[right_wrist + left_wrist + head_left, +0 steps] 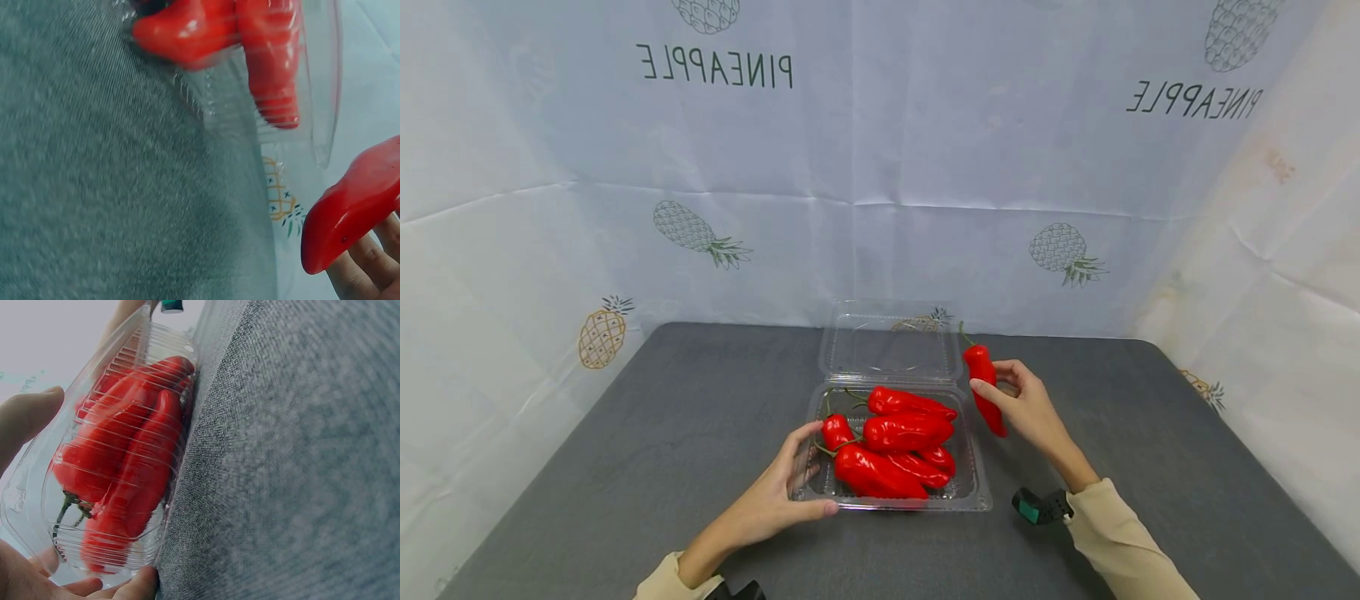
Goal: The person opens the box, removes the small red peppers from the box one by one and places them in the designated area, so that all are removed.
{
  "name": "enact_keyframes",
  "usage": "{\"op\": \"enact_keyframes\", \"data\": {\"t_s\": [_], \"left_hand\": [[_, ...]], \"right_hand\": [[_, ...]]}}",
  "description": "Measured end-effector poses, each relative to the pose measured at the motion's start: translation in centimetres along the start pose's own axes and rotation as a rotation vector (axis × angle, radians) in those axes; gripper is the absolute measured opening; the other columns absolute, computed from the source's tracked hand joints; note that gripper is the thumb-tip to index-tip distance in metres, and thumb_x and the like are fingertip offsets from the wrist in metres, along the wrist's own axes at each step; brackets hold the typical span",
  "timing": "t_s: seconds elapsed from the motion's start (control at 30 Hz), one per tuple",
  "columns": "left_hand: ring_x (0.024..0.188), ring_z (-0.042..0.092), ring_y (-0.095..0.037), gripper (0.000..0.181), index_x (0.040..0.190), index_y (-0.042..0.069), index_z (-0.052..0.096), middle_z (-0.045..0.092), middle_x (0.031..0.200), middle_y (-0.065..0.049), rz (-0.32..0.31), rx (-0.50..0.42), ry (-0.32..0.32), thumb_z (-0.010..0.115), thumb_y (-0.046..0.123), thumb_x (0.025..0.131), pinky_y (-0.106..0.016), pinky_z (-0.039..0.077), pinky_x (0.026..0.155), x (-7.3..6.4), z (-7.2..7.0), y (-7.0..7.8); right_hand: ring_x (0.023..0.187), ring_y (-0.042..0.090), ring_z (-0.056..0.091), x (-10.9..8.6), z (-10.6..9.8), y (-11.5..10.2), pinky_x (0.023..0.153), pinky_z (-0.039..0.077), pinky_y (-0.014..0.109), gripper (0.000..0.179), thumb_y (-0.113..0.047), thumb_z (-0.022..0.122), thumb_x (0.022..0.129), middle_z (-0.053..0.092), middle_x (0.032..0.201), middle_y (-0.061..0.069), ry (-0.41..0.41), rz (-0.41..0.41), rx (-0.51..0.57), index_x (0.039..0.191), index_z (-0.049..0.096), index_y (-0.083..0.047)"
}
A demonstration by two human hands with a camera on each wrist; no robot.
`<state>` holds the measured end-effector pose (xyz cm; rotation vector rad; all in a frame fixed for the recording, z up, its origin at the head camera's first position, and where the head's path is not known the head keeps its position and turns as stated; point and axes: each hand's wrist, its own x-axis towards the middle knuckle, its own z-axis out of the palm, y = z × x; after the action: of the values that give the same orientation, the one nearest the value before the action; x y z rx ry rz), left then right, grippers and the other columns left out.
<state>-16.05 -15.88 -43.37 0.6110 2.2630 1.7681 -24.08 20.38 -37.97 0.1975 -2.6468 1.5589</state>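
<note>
A clear plastic clamshell box [973, 492] stands on the dark table with its lid [891, 346] folded back. Several red peppers [902, 433] with green stems lie in its base. My left hand [775, 492] holds the box's left side, thumb at the front rim and fingers along the side wall; the left wrist view shows the peppers [119, 444] through the ribbed plastic. Just right of the box, my right hand [1026, 408] pinches one red pepper [983, 387] between thumb and fingers, stem upward. In the right wrist view that pepper [356, 200] hangs beside the box.
The grey cloth-covered table [700, 400] spreads out on both sides of the box. Behind it hangs a white curtain [925, 167] printed with pineapples. A black band with a green face [1037, 507] is at my right wrist.
</note>
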Motion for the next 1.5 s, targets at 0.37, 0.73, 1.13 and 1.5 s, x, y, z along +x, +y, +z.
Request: {"op": "enact_keyframes", "data": {"t_s": [0.37,0.73,1.13,1.5], "left_hand": [[0.148,0.02,-0.05,0.095,0.154,0.008,0.014,0.014,0.162,-0.021,0.008,0.0,0.001,0.078,0.016,0.084,-0.052,0.032,0.115,0.0,0.0,0.0],[0.147,0.021,-0.051,0.095,0.154,0.006,0.013,0.015,0.161,-0.021,0.031,-0.011,0.002,0.078,0.014,0.084,-0.053,0.033,0.114,-0.1,0.1,-0.2],[0.147,0.022,-0.049,0.095,0.153,0.007,0.015,0.016,0.161,-0.02,0.027,-0.015,0.008,0.078,0.013,0.083,-0.052,0.033,0.115,0.0,0.1,-0.1],[0.148,0.021,-0.049,0.095,0.154,0.009,0.015,0.015,0.162,-0.02,-0.002,-0.01,0.008,0.079,0.015,0.083,-0.052,0.032,0.116,0.0,0.1,0.1]], "right_hand": [[0.095,0.028,0.07,1.7,-0.1,1.1,0.083,0.06,0.038,0.06,-0.041,0.067,0.093,0.059,0.129,0.022,0.02,0.035,-0.1,0.133,0.046,-0.001],[0.125,0.04,0.051,3.1,-0.4,1.6,0.094,0.056,0.05,0.065,-0.043,0.064,0.094,0.052,0.136,0.025,-0.009,0.057,-0.17,0.135,0.043,0.003],[0.126,0.042,0.05,4.9,-0.6,2.1,0.094,0.056,0.05,0.068,-0.044,0.064,0.094,0.05,0.138,0.028,-0.005,0.098,-0.218,0.134,0.041,0.006],[0.122,0.044,0.053,6.3,-0.9,2.6,0.098,0.053,0.056,0.067,-0.042,0.064,0.094,0.05,0.137,0.03,0.006,0.113,-0.26,0.134,0.041,0.007]]}}
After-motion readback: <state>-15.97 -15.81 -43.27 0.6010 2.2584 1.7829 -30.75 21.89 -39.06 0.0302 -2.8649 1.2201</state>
